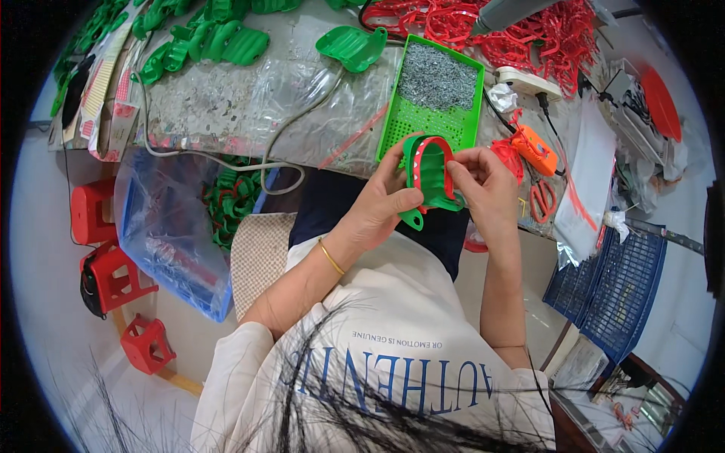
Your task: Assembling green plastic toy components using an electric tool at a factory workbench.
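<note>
A curved green plastic piece (429, 171) with a red strip (420, 160) looped along its rim is held over my lap, just in front of the table edge. My left hand (380, 198) grips its left side, thumb in front and fingers behind. At the right side of the loop, my right hand (485, 181) pinches the red strip between thumb and fingertips. Right behind the piece, on the table, lies a green perforated tray (406, 127) with a heap of small silvery metal parts (438, 75) in its far half.
Red strips (521, 34) pile up at the back right, green plastic pieces (226, 41) at the back left. Right of the tray are a white power strip (529, 81), an orange device (535, 149) and scissors (542, 201). A lined blue crate (177, 260) stands below left, near red stools (147, 343).
</note>
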A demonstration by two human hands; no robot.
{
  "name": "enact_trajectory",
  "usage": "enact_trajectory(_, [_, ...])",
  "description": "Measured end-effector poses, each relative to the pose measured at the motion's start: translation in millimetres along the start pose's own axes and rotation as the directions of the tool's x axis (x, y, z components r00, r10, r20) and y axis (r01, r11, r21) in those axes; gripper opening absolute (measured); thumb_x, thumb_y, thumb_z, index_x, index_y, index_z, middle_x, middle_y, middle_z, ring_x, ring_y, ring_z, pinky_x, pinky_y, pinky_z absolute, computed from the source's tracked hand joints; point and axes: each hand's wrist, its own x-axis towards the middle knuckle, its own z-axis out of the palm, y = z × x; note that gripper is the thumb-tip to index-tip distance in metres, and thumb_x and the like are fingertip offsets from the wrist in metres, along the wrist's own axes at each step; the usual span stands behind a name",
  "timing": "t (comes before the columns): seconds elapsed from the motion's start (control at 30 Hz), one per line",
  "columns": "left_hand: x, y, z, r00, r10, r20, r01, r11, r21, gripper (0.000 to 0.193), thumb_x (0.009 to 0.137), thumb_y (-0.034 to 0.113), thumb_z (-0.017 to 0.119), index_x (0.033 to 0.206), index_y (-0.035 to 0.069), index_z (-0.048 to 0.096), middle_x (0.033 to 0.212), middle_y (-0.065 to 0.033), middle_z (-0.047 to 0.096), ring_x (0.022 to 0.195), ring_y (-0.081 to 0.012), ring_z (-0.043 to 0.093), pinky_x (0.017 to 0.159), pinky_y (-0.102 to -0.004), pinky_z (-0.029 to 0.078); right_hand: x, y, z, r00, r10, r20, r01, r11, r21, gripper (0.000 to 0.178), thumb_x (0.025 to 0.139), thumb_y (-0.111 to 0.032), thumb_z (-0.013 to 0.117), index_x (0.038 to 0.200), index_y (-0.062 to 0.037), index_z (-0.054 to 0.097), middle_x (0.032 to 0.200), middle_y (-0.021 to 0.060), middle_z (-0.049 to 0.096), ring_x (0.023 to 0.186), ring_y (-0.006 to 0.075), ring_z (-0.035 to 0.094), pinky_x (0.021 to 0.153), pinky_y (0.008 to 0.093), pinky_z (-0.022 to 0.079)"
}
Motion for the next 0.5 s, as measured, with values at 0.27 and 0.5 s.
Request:
enact_trajectory(0.27, [-3,1,6,0.999,0.047,-0.014,-0.045,0.993,0.113,0.086,0.074,0.011,0.074,0.143,0.015,0.025,0.131,-0.0045,0.042,0.114,-0.0157,0.047,0.090,-0.0271,0.044,-1,3,2,1.000,0.015,-0.005,-0.015,1.000,0.022,0.009,0.086,-0.005,0.062,0.093,0.0011,0.059,0.081,0.0018,0.061,0.069,0.0057,0.058,0.063,0.0196,0.047])
enact_trajectory(0.5, [-6,7,3,0.994,-0.036,0.100,0.041,0.998,-0.050,0.076,0.082,0.021,0.061,0.146,0.017,0.020,0.136,-0.0043,0.040,0.120,-0.0192,0.046,0.096,-0.0386,0.044,1,1,-8,0.988,0.017,0.152,-0.055,0.967,0.250,0.014,0.085,-0.004,0.063,0.095,-0.0012,0.054,0.081,-0.0002,0.058,0.071,0.0047,0.055,0.060,0.0194,0.046])
